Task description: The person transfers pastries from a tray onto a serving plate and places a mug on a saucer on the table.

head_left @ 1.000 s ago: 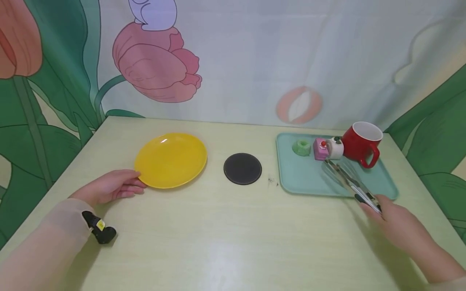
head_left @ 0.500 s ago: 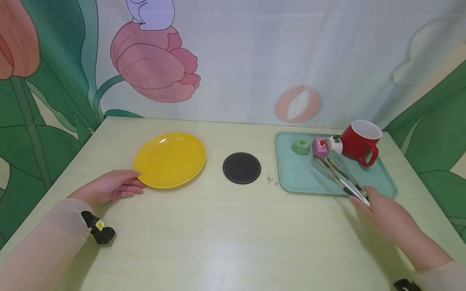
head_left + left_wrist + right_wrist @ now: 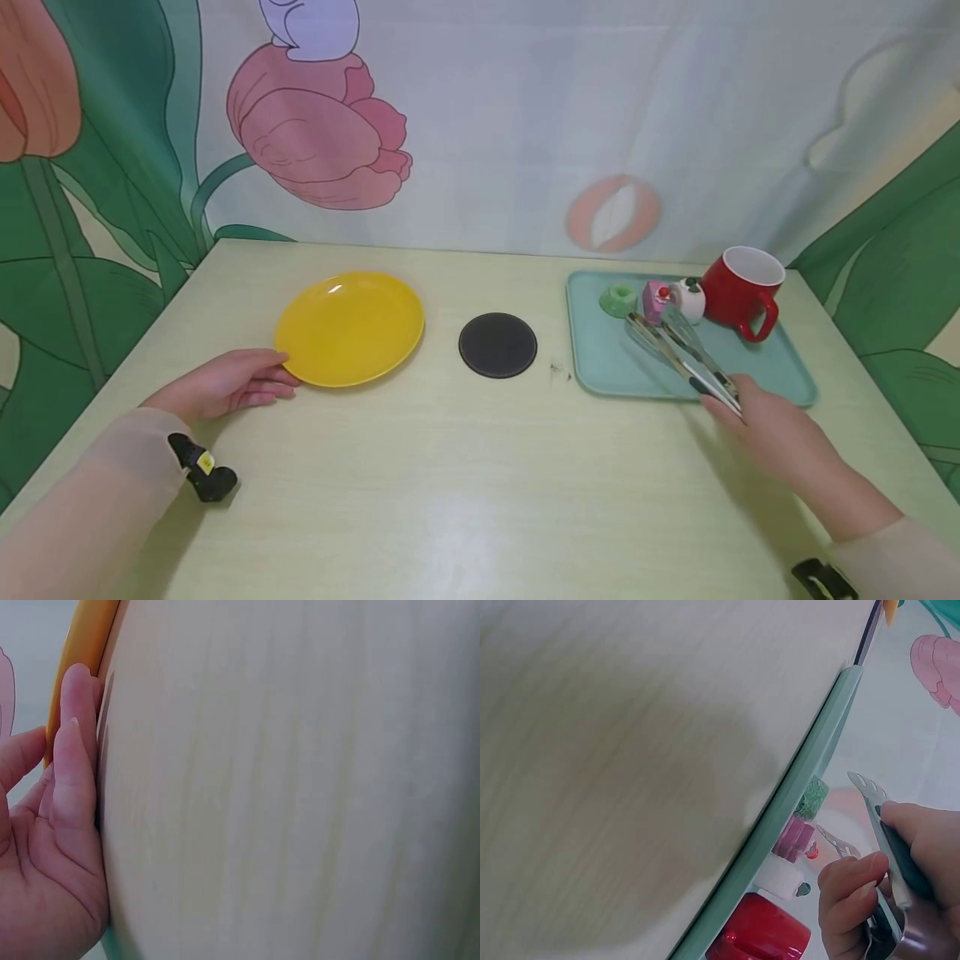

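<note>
My left hand (image 3: 228,385) pinches the near-left rim of a yellow plate (image 3: 350,329), thumb above and fingers below; the left wrist view shows the hand (image 3: 64,825) on the plate's edge (image 3: 82,645). My right hand (image 3: 776,437) grips metal tongs (image 3: 686,362) with their two ends apart and nothing between them. They hang over a light green tray (image 3: 622,379), close to a pink toy cake (image 3: 655,302). Beside that cake sit a green ring-shaped piece (image 3: 618,301) and a white roll-like piece (image 3: 688,298). In the right wrist view, the tongs (image 3: 889,847) point past these pieces.
A red mug (image 3: 738,296) with a white inside stands at the tray's right back. Between plate and tray lies a round black coaster (image 3: 498,345). Behind the pale table (image 3: 450,483) hangs a printed curtain (image 3: 480,125).
My right hand has moved left with the tongs, from near the white piece toward the pink and green ones. The left hand stays on the plate, which has not moved.
</note>
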Tool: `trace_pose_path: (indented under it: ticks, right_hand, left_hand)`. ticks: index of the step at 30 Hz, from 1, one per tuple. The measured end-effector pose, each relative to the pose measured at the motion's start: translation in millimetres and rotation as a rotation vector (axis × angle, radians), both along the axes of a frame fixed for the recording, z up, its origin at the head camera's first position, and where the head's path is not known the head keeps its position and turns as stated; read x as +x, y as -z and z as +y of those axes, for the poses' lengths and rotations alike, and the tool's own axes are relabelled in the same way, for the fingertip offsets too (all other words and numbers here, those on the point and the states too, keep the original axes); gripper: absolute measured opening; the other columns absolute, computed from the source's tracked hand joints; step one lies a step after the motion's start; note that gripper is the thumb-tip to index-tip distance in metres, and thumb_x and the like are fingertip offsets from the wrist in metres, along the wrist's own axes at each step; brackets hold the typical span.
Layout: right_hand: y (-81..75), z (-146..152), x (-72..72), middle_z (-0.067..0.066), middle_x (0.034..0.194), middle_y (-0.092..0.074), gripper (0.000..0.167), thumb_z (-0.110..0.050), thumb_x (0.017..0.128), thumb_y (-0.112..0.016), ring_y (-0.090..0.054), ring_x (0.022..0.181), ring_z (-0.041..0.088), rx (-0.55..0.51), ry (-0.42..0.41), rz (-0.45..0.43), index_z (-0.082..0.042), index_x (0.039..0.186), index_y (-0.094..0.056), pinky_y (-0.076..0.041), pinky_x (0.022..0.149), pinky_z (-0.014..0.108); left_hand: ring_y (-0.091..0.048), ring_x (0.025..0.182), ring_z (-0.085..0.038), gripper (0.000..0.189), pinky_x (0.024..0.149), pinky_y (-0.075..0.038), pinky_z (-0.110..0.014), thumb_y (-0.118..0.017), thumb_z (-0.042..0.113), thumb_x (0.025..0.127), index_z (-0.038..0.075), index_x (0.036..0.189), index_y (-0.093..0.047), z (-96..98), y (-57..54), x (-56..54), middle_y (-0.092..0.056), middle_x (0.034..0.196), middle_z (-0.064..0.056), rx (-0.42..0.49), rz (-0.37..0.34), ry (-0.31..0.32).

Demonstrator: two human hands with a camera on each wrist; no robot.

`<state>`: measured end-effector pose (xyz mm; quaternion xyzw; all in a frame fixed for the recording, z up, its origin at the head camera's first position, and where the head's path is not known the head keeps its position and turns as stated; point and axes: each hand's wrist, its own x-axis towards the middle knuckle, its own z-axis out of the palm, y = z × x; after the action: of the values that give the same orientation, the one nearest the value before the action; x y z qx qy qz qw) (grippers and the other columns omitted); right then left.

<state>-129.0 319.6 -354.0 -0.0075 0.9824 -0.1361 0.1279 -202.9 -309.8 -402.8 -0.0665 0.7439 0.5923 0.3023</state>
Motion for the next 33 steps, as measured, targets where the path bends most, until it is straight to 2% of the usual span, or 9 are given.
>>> trace_pose_path:
  ticks: [8, 16, 22, 29, 33]
  right_hand:
    - [1.8, -5, -4.5, 0.029, 0.099, -0.053, 0.071, -0.048, 0.094, -0.046, -0.052, 0.076, 0.031, 0.008, -0.001, 0.008, 0.014, 0.126, -0.031, -0.044, 0.055, 0.034]
    - [-1.0, -12, -6.5, 0.023, 0.093, -0.051, 0.073, -0.047, 0.094, -0.048, -0.050, 0.076, 0.029, -0.013, 0.026, -0.022, 0.013, 0.129, -0.029, -0.041, 0.050, 0.030]
    - [-3.5, -16, -11.0, 0.019, 0.087, -0.049, 0.070, -0.046, 0.094, -0.049, -0.050, 0.073, 0.026, -0.016, 0.029, -0.015, 0.012, 0.128, -0.029, -0.040, 0.047, 0.029]
    - [-3.8, -20, -17.0, 0.031, 0.103, -0.050, 0.071, -0.042, 0.094, -0.051, -0.052, 0.081, 0.034, 0.013, 0.017, -0.014, 0.015, 0.128, -0.028, -0.045, 0.053, 0.030]
    - [-3.1, -23, -22.5, 0.033, 0.108, -0.049, 0.070, -0.042, 0.094, -0.050, -0.052, 0.085, 0.036, 0.024, 0.016, -0.017, 0.015, 0.128, -0.028, -0.047, 0.059, 0.033]
  left_hand:
    - [-0.066, 0.091, -0.017, 0.058, 0.081, -0.051, -0.025, -0.045, 0.034, 0.099, -0.006, 0.137, -0.029, 0.1, -1.4, 0.2, -0.068, 0.101, -0.006, 0.001, -0.005, 0.000]
    - [-0.067, 0.090, -0.016, 0.053, 0.080, -0.052, -0.025, -0.044, 0.033, 0.099, -0.006, 0.134, -0.033, 1.3, -1.7, 0.9, -0.068, 0.099, -0.005, 0.004, -0.013, -0.008]
    - [-0.066, 0.091, -0.016, 0.056, 0.081, -0.051, -0.025, -0.045, 0.034, 0.099, -0.005, 0.136, -0.031, 1.7, -0.7, 0.7, -0.068, 0.100, -0.005, -0.011, -0.011, -0.011]
    - [-0.067, 0.090, -0.016, 0.059, 0.079, -0.052, -0.025, -0.045, 0.034, 0.099, -0.006, 0.138, -0.027, 1.7, -2.3, 2.0, -0.068, 0.100, -0.004, 0.012, 0.000, 0.004]
    - [-0.066, 0.091, -0.016, 0.058, 0.080, -0.052, -0.025, -0.045, 0.034, 0.099, -0.007, 0.137, -0.028, 1.9, -1.9, 1.9, -0.068, 0.100, -0.004, 0.010, 0.001, 0.007]
